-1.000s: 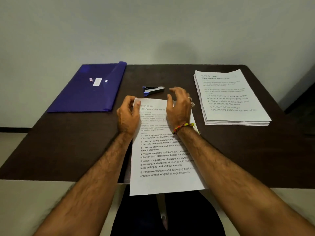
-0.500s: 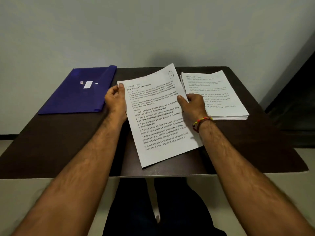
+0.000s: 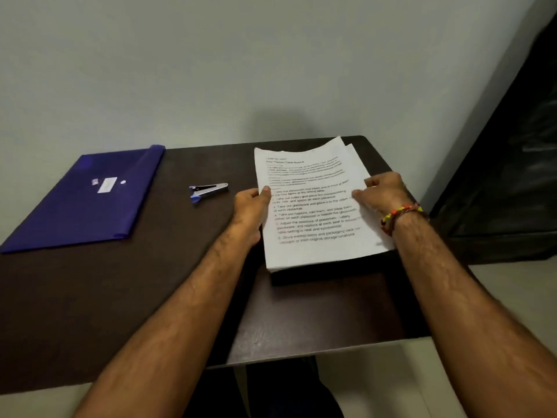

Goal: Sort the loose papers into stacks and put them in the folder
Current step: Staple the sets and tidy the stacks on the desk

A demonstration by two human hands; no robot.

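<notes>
Hands holding a printed sheet over the paper stack at the table's right end.

Left hand [image 3: 251, 206] pinches the left edge of the printed sheet [image 3: 310, 203], thumb on top; right hand [image 3: 381, 193] grips its right edge, wearing a beaded bracelet [image 3: 399, 217]. Beneath lies the paper stack [image 3: 352, 152]. The blue folder [image 3: 81, 200] lies closed at the dark table's [image 3: 120, 297] left end, well apart, with a staple remover [image 3: 208, 190] between them.

The top sheet [image 3: 313, 206] of the paper pile is showing printed text, much of it blurred. Its bold heading is reading roughly "Four-Person Table Setting". Numbered lines below are giving fragments such as "Take out glassware and place", "Take out napkins, fold them" and "original storage locations". The white label [image 3: 107, 185] on the blue folder [image 3: 81, 203] is staying unreadable.
</notes>
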